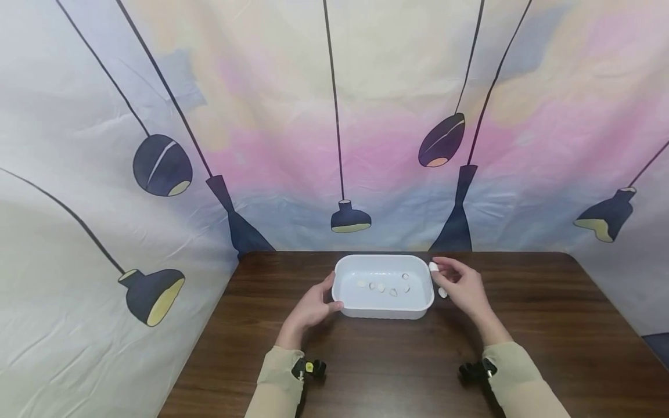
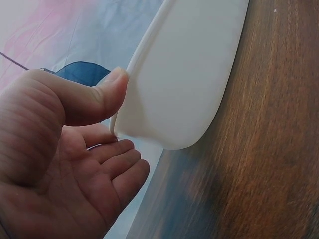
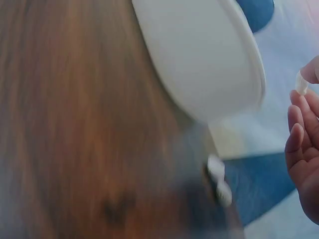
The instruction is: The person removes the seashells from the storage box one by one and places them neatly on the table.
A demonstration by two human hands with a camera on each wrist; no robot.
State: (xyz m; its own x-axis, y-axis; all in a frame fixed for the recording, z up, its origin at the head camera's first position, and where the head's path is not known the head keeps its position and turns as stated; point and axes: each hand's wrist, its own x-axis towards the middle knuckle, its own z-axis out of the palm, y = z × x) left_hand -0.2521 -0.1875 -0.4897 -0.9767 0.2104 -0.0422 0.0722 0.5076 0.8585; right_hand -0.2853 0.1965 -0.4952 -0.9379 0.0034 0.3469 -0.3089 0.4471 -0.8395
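Observation:
A white oblong plastic basin point(image 1: 383, 313) stands on the table, with several small whitish shells point(image 1: 381, 287) scattered over its floor. At its left end my left hand point(image 1: 312, 306) holds the rim; in the left wrist view the thumb point(image 2: 112, 92) presses the near side, the other fingers lie loosely below. Just off the right end, my right hand point(image 1: 465, 290) pinches a small white shell point(image 3: 301, 83) between thumb and fingertips, near rim height. Beneath that hand, a white shell point(image 1: 442, 292) shows on the tabletop; the right wrist view shows two, the lower one point(image 3: 224, 194) ridged.
The dark wooden table point(image 1: 387, 366) ends just behind the basin. A hanging cloth point(image 1: 282, 174) printed with lamps rises behind that edge. Small black camera mounts point(image 1: 475, 371) sit at both wrists.

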